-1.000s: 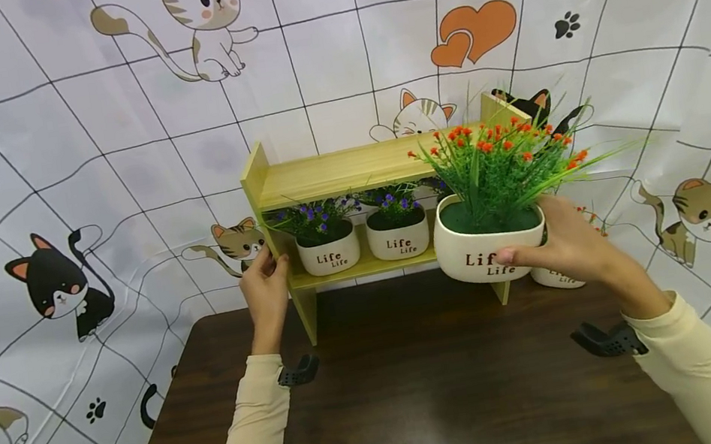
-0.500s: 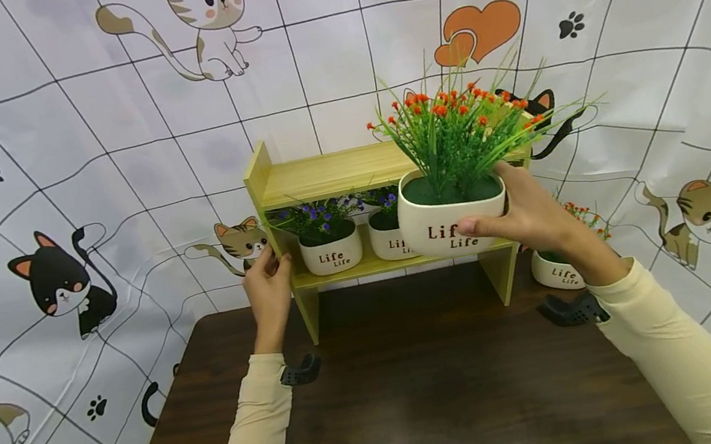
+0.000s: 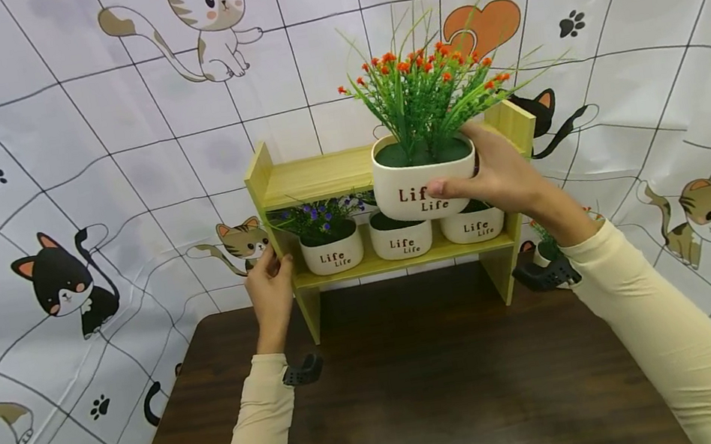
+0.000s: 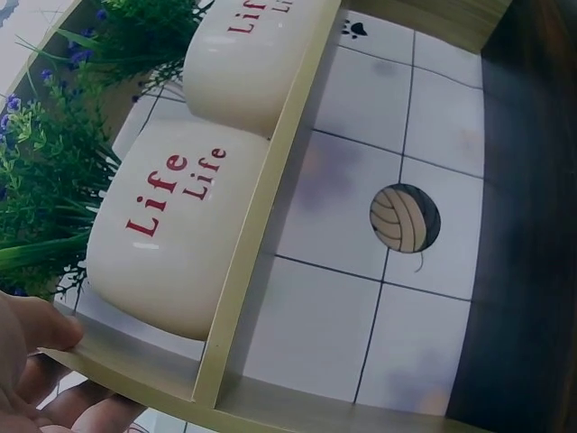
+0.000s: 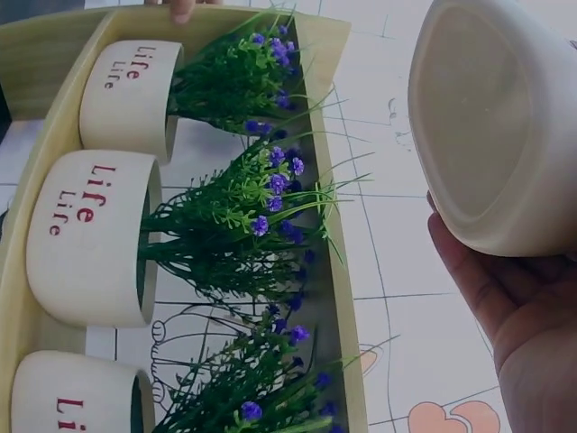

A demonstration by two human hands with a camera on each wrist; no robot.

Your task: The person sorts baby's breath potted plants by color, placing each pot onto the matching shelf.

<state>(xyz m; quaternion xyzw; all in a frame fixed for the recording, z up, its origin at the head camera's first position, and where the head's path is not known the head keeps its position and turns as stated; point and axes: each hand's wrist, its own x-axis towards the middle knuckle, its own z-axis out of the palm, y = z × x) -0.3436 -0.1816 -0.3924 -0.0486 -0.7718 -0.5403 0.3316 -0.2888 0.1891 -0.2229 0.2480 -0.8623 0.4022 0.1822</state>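
Head view: a dark brown wooden table point(image 3: 421, 395) stretches before you, against a white wall covering point(image 3: 320, 67) with grid lines, cartoon cats, paw prints and orange hearts. On it stands a two-level, light wooden shelf point(image 3: 315, 174); three cream pots point(image 3: 335, 251) line its lower board. Another potted plant point(image 3: 545, 252) sits to the shelf's right, partly hidden behind your right wrist. Compared with half a second ago, the flowerpot point(image 3: 415, 187) in your right hand point(image 3: 502, 175) is higher and further left, now in front of the upper board; your left hand point(image 3: 269, 287) has stayed put. The flowerpot is cream, oval and upright, reads "Life Life", and carries orange-red flowers and long green blades. Your right fingers curl around it, thumb across the front.

Left wrist view: your left fingers pinch the shelf's side panel, thumb on the inner face, beside the end pot and its purple flowers.

Right wrist view: the flowerpot's pale underside shows, held in the air apart from the shelf, your fingers against its side.
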